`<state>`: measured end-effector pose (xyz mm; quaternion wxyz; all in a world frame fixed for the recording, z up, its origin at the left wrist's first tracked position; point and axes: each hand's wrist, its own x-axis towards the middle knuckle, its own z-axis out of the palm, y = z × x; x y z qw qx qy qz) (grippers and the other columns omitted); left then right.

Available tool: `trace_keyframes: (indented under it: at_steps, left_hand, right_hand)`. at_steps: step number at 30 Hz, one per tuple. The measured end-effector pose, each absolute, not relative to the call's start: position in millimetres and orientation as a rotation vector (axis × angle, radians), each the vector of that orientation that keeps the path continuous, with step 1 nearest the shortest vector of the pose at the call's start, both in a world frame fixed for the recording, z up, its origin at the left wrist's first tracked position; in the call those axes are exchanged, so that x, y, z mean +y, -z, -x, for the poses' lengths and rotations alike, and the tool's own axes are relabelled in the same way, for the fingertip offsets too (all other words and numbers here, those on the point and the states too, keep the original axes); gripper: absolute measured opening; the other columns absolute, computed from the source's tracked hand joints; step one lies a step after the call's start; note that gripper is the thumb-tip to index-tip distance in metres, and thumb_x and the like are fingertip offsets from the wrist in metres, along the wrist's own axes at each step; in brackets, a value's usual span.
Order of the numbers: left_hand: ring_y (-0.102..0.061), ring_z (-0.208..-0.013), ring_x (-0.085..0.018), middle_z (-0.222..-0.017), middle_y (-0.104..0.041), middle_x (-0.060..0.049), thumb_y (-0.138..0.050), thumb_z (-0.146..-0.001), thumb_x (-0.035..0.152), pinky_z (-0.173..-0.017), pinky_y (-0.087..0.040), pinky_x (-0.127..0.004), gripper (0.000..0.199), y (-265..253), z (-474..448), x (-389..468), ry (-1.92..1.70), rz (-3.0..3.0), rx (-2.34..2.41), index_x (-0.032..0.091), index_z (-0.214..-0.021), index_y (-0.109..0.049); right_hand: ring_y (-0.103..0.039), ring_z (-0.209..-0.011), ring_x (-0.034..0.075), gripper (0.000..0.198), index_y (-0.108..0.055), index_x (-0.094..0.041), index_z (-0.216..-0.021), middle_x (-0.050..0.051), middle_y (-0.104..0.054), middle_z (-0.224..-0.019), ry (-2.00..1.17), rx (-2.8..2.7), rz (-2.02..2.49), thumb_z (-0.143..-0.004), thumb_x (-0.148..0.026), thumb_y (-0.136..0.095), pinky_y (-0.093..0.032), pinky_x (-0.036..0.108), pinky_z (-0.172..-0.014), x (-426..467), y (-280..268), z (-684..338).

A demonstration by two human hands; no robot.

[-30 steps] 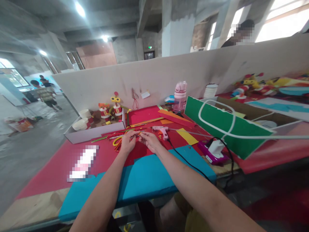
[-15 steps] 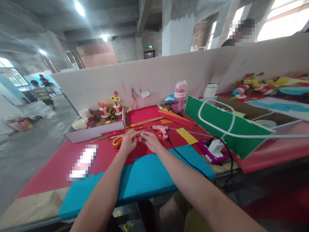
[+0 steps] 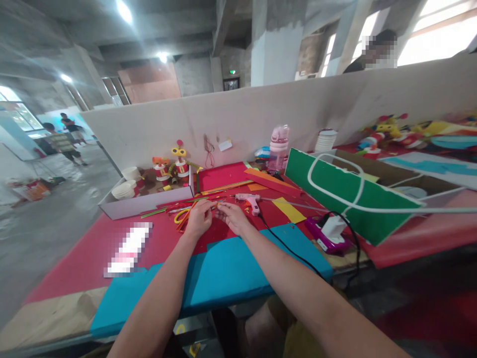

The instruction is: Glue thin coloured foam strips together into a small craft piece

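My left hand (image 3: 200, 219) and my right hand (image 3: 231, 218) meet over the red-covered table, fingertips pinched close together. Between them shows a small orange piece (image 3: 215, 205), perhaps a strip of paper, too small to make out. Left of my left hand lie yellow-handled scissors (image 3: 181, 217), partly hidden, among thin coloured paper strips (image 3: 175, 205). Just beyond my right hand, a pink glue gun (image 3: 249, 201) rests on its side with its black cord running toward me. Blue sheet material (image 3: 223, 271) covers the table's front edge under my forearms.
A shallow box (image 3: 149, 203) holds paper cups and toy figures. Toward the right are a yellow paper (image 3: 288, 210), a purple power strip (image 3: 328, 237) with a white plug, and a green-sided box (image 3: 346, 196). A pink bottle (image 3: 278, 146) stands by the partition (image 3: 238, 117). People are in the background.
My hands stay almost in place, fingertips still together with only slight finger movement. In the left background, a person has walked a little.
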<state>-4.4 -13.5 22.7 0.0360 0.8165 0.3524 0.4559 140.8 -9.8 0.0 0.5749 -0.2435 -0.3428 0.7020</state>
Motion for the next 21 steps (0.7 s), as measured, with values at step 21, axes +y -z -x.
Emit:
trace_keyframes:
  at_steps: [21]
  left_hand:
    - [-0.058, -0.073, -0.014, -0.077, -0.063, -0.002, -0.064, -0.077, 0.041, -0.071, -0.047, -0.026, 0.027, -20.0, -4.2, -10.7, -1.479, -1.525, 1.016, 0.016, -0.086, -0.063]
  right_hand:
    - [-0.065, -0.07, 0.014, 0.035, -0.065, -0.02, -0.087, -0.001, -0.069, -0.077, -1.516, -0.936, 0.578, -0.058, -0.03, -0.081, -0.053, 0.033, -0.079, -15.1, -6.1, -138.0]
